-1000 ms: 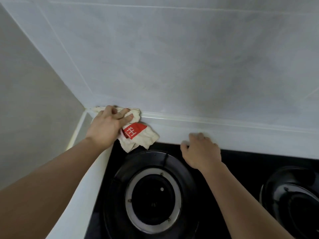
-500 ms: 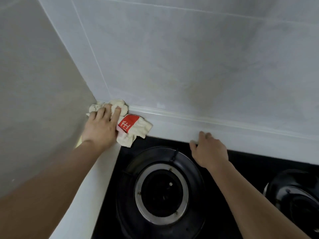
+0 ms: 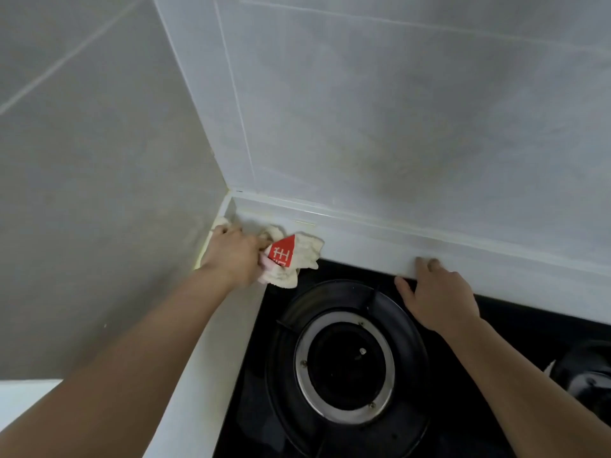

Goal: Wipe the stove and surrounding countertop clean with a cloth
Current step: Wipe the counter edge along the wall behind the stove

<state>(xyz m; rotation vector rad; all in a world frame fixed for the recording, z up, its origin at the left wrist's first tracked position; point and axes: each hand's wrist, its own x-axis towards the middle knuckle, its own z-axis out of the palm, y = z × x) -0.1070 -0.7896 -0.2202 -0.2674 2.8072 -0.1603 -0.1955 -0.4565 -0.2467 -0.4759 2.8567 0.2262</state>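
Cloth [image 3: 299, 259] is bunched up in the back-left corner of the desk [image 3: 370, 251], cream w/ a red label facing up, sitting on the white strip just behind the black stove [image 3: 515, 328], one lobe drooping over the stove's back-left edge. Left hand [image 3: 233, 256] is on it, fingers [image 3: 224, 230] curled down over the wad and gripping it against the corner, a bit of cloth peeking out past the fingertips toward the side wall [image 3: 99, 193]. Most of the cloth trails to the right of that hand, so its long axis runs along the back ledge, parallel to the tiled back wall [image 3: 413, 127]. Right hand [image 3: 436, 292] is well apart to the right, fingers fairly straight and together, tips resting on the white strip, palm over the stove edge, holding nothing; looks like a brace. Left burner [image 3: 344, 358] sits between the two forearms, second burner [image 3: 585, 375] just at the right edge. Judgement: left hand is obv the working one, and the unwiped run likely lies rightward along the strip or forward down the narrow left edge. Sweeping right, the cloth leads and the right hand is in the path, so it'd need to shift. Can't tell how clean the stove glass is from here.
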